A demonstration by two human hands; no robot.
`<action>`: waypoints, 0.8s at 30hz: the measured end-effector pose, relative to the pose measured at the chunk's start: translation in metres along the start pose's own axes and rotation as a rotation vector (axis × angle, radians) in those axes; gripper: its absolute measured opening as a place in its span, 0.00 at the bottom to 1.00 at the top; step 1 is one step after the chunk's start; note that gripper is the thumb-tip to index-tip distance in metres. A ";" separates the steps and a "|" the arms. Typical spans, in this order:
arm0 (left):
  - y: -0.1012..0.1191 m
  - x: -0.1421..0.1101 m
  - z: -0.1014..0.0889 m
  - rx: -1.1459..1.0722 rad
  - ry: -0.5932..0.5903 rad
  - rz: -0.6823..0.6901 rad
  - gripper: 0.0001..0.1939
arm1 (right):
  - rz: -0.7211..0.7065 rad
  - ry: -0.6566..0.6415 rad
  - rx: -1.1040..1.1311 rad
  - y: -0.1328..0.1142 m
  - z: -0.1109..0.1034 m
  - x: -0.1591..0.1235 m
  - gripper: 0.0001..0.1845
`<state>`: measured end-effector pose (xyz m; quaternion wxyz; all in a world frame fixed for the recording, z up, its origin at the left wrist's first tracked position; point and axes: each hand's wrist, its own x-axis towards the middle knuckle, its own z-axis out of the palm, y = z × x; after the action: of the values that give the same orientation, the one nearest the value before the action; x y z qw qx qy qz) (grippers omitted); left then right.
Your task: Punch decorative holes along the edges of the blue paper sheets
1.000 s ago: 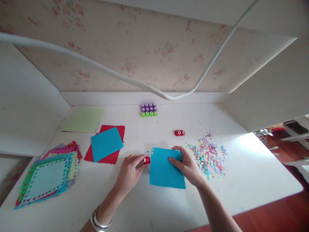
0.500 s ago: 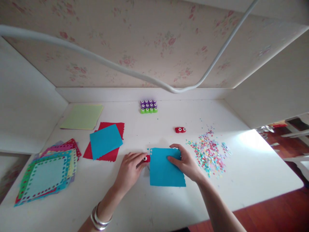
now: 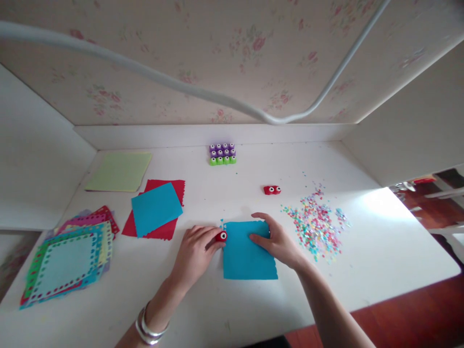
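Note:
A small red craft punch [image 3: 221,236] with a white button on top is pinched in my left hand [image 3: 195,251], between thumb and fingers. It sits at the left edge of a blue paper sheet [image 3: 246,256], near the upper corner. Small punched holes show in the paper by that corner, and the right edge is notched. My right hand [image 3: 277,241] grips the sheet's upper right side, thumb flat on top; the other fingers are partly hidden. Just above the punch lie tiny blue paper bits [image 3: 222,220].
Two red punches [image 3: 271,190] stand behind my right hand, left of a confetti heap [image 3: 319,222]. Purple and green punches [image 3: 222,153] are grouped at the back. Leftward lie blue paper [image 3: 155,208] on red sheets, pale green sheets [image 3: 119,171] and a pile of punched-edge sheets [image 3: 68,261].
My left hand has brought the red punch slightly right, onto the blue sheet's left edge, and its button shows more fully. My right hand keeps its hold; the whole view has shifted a little.

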<state>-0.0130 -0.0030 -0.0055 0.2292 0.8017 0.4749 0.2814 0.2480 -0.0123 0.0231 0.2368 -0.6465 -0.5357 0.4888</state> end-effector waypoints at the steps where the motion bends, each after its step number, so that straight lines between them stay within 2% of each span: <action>1: -0.001 0.000 0.000 0.005 0.000 0.002 0.14 | -0.004 -0.006 -0.018 0.001 0.002 0.000 0.28; 5: -0.005 -0.004 0.001 0.030 -0.007 0.017 0.18 | -0.071 0.010 -0.210 0.000 0.005 -0.004 0.32; 9: -0.006 -0.008 -0.002 0.044 -0.008 0.007 0.19 | -0.325 0.235 -0.530 -0.004 0.005 -0.012 0.32; 11: -0.005 -0.008 -0.003 0.040 -0.009 0.010 0.17 | -0.457 0.280 -0.647 -0.003 0.007 -0.014 0.29; 15: -0.003 -0.006 -0.005 0.023 -0.005 0.012 0.14 | -0.615 0.170 -0.731 0.008 0.020 -0.012 0.24; 19: -0.003 -0.006 -0.005 0.015 -0.028 -0.003 0.14 | -0.636 0.139 -0.752 0.018 0.030 -0.010 0.22; 24: -0.003 -0.005 -0.007 0.007 -0.054 -0.005 0.14 | -0.642 0.148 -0.729 0.021 0.030 -0.008 0.23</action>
<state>-0.0216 -0.0054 -0.0028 0.2399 0.8087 0.4713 0.2576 0.2319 -0.0330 -0.0031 0.1714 -0.5224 -0.8259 0.1245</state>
